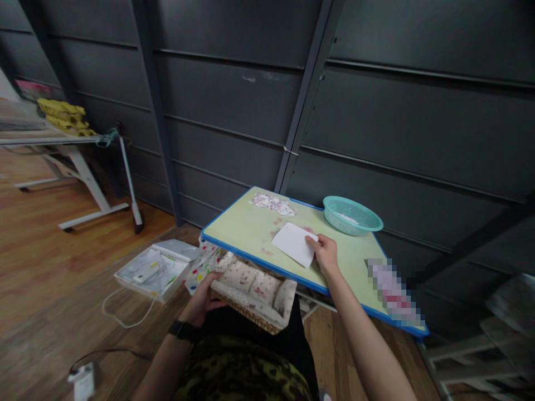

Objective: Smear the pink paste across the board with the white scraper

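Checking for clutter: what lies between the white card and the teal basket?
In the head view, bare tabletop separates the white card from the teal basket, save a pinkish speck by the card's edge.

**Desk (246, 223) layout**

A card (295, 243) lies mid-desk, a bowl (351, 214) right of it toward the back edge. Below the desk's front edge sits a basket (254, 289); left of that, a box (152, 270) lies on the floor (54, 278).

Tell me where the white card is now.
In the head view, the white card lies on the green table, its right edge pinched by the right hand, just left of the teal basket.
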### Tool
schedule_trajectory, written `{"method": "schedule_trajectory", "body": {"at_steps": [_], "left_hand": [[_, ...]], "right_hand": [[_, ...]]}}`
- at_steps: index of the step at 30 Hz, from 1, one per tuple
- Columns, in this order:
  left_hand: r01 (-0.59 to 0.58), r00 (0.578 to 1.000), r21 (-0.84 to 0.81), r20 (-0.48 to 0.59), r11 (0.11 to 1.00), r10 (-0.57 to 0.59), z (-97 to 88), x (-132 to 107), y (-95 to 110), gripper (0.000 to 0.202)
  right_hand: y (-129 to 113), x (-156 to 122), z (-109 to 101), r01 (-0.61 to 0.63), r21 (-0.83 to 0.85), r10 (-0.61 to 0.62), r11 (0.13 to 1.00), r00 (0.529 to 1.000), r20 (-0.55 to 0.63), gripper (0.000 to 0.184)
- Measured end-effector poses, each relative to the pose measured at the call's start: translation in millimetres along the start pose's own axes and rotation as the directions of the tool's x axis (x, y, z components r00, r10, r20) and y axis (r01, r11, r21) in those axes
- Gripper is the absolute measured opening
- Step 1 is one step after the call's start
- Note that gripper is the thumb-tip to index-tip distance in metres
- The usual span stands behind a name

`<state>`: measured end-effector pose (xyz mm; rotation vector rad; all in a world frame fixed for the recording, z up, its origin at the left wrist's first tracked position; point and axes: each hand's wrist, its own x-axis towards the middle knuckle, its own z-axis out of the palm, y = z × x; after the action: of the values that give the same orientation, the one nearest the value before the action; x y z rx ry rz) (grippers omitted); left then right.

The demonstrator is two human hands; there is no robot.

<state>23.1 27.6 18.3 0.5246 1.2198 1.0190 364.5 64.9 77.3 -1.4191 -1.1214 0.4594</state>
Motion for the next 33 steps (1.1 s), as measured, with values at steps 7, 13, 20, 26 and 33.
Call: {"method": "schedule_trajectory", "body": {"at_steps": [7,13,20,26,33], "left_hand": [[-0.025,0.999,-0.004,0.03,1.0,0.025,-0.7,0.4,-0.6,0.027],[-0.002,1.0,0.008,0.025,1.0,0.002,1.9,-0.5,0.2,0.02],[0.017,1.0,0.0,0.007,1.0,-0.017,4.1,-5.0,2.9,0.02],[0.003,1.0,0.001,-0.018,1.0,-0.003,2.5,-2.7,2.9,0.02],[0.03,0.999,0.011,-0.011,0.999,-0.03,2.7,-6.7,7.9,0.014]], "right_hand": [[-14.7,-11.8,9.7,-0.082,0.013,0.077,0.997,0.969,0.236,0.065],[-24.9,-17.7,15.1,-0.211,0.065,0.173,0.975,0.913,0.371,0.068],[-20.2,-9.5,9.9,-0.199,0.197,0.159,0.96,0.966,0.202,0.062],[-12.5,-5.7,8.3,-0.143,0.158,0.115,0.977,0.978,0.173,0.061],[-18.8,-15.6,14.6,-0.197,0.074,0.159,0.978,0.921,0.356,0.067]]}}
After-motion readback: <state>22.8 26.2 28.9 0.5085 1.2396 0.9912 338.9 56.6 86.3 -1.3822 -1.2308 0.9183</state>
